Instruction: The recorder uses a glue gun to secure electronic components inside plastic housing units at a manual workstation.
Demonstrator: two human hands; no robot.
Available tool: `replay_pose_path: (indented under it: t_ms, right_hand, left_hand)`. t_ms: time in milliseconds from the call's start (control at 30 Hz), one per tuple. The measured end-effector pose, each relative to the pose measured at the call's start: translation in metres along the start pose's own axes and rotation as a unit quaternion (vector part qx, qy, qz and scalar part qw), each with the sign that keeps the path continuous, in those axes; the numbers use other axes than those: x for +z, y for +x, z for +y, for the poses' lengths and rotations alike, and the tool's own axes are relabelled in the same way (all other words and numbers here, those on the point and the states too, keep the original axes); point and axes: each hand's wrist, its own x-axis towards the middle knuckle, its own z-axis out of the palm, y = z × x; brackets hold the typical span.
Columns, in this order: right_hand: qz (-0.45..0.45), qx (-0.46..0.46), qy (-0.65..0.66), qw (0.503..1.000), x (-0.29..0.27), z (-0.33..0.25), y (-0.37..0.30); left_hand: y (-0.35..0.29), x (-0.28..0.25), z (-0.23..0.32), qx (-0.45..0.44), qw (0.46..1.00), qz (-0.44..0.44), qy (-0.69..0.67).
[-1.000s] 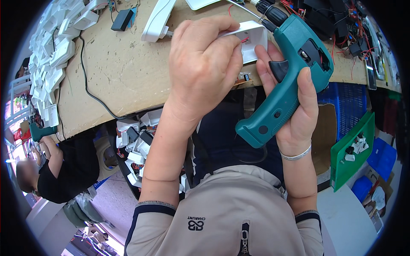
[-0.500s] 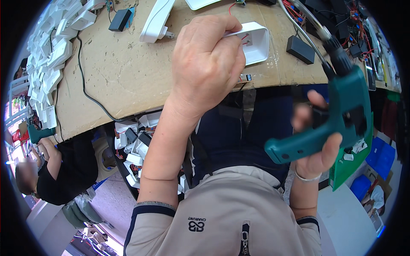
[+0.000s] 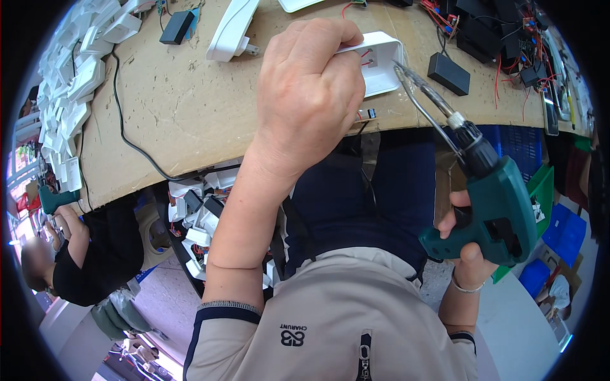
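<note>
My left hand (image 3: 310, 95) is closed on the near wall of a white plastic housing (image 3: 384, 80), tilted so its hollow faces me. Inside it, red wires (image 3: 367, 57) lead to a small metal plate with contacts. My right hand (image 3: 473, 261) is wrapped round the handle of a green soldering gun (image 3: 502, 209). Its metal tip and a curved feed tube (image 3: 422, 106) point up and left, with their ends at the housing's right rim. Whether they touch it, I cannot tell.
White plug housings (image 3: 79, 82) are heaped at the far left. Before me lie a white plug case (image 3: 232, 32) and a black box (image 3: 448, 73). A black cable (image 3: 127, 130) crosses the table. Below stands a bin of white parts (image 3: 200, 222). A person (image 3: 95, 254) sits at the left.
My right hand has lowered and turned the soldering gun, bringing its tip left to the housing's rim. My left hand keeps the housing in nearly the same place.
</note>
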Motion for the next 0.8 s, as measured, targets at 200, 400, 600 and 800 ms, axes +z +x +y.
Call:
replay_pose_path:
  t_ms: [200, 400, 600, 800]
  right_hand:
    - [-0.002, 0.009, -0.017, 1.0, 0.009, -0.001, 0.008]
    - [-0.006, 0.001, -0.045, 0.999, 0.012, -0.004, 0.014]
    - [-0.011, -0.002, -0.066, 0.998, 0.013, -0.007, 0.018]
    - [-0.021, -0.002, -0.082, 0.996, 0.011, -0.009, 0.02]
  left_hand:
    - [0.0, 0.0, 0.0, -0.002, 1.0, -0.002, 0.002]
    - [0.0, 0.0, 0.0, 0.0, 1.0, 0.002, -0.004]
    - [0.0, 0.002, 0.0, 0.003, 1.0, 0.001, -0.004]
    - [-0.002, 0.005, 0.001, -0.011, 1.0, 0.019, -0.02]
